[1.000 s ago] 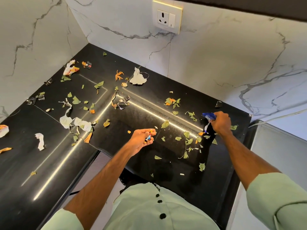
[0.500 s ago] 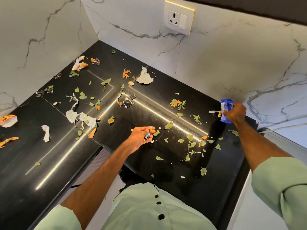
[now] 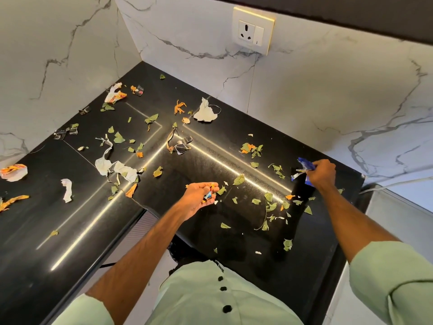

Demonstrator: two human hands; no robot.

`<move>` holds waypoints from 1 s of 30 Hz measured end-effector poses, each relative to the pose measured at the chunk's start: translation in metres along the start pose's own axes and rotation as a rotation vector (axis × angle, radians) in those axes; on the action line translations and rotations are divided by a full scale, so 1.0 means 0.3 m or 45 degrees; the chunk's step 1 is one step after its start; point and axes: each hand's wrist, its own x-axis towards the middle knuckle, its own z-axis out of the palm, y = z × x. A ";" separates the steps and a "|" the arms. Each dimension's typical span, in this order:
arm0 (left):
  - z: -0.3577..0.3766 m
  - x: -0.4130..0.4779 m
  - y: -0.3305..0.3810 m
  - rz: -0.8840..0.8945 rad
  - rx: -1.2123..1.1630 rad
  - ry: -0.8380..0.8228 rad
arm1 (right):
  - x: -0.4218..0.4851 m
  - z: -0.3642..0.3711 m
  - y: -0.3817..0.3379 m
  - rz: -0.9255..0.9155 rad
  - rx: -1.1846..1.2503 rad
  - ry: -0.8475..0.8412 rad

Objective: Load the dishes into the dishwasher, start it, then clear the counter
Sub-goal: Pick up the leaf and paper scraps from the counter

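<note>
A black corner counter [image 3: 210, 165] is littered with green leaf bits, orange scraps and torn white paper. My left hand [image 3: 199, 198], palm up above the counter's middle, cups a small bunch of coloured wrapper scraps [image 3: 209, 193] in curled fingers. My right hand [image 3: 321, 173] is near the back right corner and grips a blue wrapper [image 3: 304, 165] with a silvery strip hanging from it. Leaf bits [image 3: 269, 202] lie on the counter between both hands.
Crumpled white paper [image 3: 206, 111] lies by the back wall and more torn paper [image 3: 117, 168] at left centre. An orange-and-white wrapper [image 3: 14, 172] sits at the far left. A wall socket [image 3: 253, 31] is above. The counter's front edge runs beside my body.
My right hand with the blue wrapper has come down slightly and nearer the counter corner. My left hand stays in place with its scraps.
</note>
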 end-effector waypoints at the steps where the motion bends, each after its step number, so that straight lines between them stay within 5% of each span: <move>1: -0.001 0.000 -0.002 0.000 -0.001 -0.001 | 0.002 -0.017 0.009 0.018 0.090 0.043; 14: 0.020 -0.004 -0.011 -0.023 -0.069 -0.049 | -0.003 -0.083 0.029 0.029 0.240 -0.016; 30: -0.047 0.018 -0.019 0.007 -0.093 -0.002 | -0.008 0.026 -0.076 0.004 -0.179 -0.171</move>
